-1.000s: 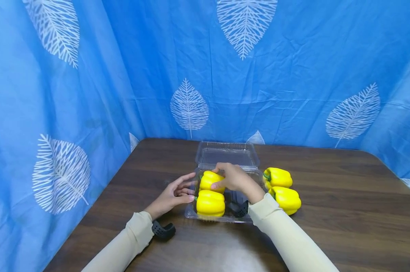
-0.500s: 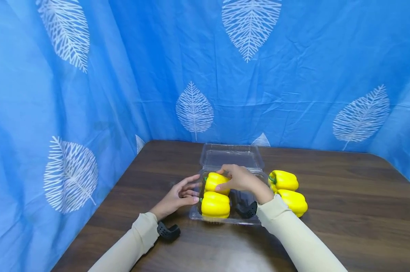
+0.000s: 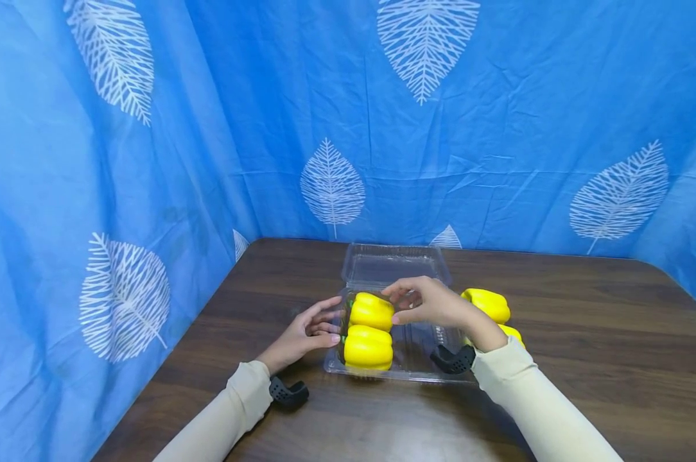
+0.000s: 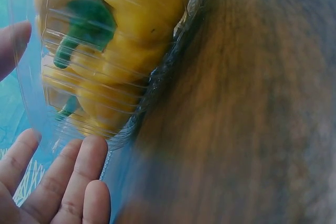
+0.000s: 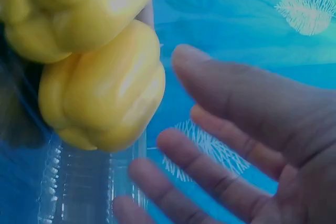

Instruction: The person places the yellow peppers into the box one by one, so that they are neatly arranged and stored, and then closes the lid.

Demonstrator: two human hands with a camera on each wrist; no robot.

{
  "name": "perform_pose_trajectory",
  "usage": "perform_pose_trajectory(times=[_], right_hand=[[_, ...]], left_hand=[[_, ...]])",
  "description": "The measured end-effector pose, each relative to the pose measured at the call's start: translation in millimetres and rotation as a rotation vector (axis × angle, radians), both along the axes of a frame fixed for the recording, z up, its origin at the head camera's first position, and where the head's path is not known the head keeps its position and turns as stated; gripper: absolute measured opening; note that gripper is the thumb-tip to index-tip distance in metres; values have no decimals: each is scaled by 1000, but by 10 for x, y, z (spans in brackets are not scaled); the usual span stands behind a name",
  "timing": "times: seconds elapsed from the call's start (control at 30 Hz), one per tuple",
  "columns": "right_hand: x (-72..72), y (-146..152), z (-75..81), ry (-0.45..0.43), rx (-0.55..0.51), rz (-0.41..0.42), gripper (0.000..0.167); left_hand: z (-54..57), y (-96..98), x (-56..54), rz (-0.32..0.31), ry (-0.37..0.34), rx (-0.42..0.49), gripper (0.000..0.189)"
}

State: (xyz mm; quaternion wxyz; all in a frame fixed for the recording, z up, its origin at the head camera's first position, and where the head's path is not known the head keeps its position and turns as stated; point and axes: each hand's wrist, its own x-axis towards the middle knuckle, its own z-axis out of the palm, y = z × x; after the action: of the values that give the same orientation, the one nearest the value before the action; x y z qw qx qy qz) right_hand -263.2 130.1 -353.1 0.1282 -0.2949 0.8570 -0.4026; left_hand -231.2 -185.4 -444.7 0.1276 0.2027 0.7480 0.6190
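Observation:
Two yellow bell peppers lie one behind the other in the left half of a clear plastic clamshell container [image 3: 408, 350]: the far pepper [image 3: 372, 312] and the near pepper [image 3: 368, 348]. My right hand [image 3: 437, 305] hovers over the container, just right of the far pepper, its fingers spread and holding nothing. In the right wrist view a gap shows between the thumb [image 5: 210, 74] and the pepper [image 5: 105, 95]. At the container's left side stands my left hand [image 3: 303, 335], fingers loosely extended with the tips at its wall. Green stems [image 4: 92, 24] show through that wall in the left wrist view.
The container's lid [image 3: 395, 264] lies folded back toward the curtain. Right of the container are two more yellow bell peppers, a far one [image 3: 492, 305] and a near one [image 3: 512, 333], partly hidden by my right arm. A blue leaf-patterned curtain [image 3: 267, 128] borders the wooden table [image 3: 585, 333].
My right hand has let go of the far pepper and moved right, away from it. That pepper stays in the container. The left hand keeps its place at the container's side.

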Motion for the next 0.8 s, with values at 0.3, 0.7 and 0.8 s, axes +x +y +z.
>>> perform_pose_trajectory(times=[0.3, 0.7, 0.8], right_hand=[[115, 296, 53, 126, -106, 55, 43], [367, 591, 51, 267, -147, 55, 35], [428, 625, 23, 289, -169, 41, 34]], left_hand=[[13, 44, -17, 4, 11, -2, 80], [-32, 45, 17, 7, 32, -7, 80], [-27, 1, 44, 6, 29, -8, 80]])
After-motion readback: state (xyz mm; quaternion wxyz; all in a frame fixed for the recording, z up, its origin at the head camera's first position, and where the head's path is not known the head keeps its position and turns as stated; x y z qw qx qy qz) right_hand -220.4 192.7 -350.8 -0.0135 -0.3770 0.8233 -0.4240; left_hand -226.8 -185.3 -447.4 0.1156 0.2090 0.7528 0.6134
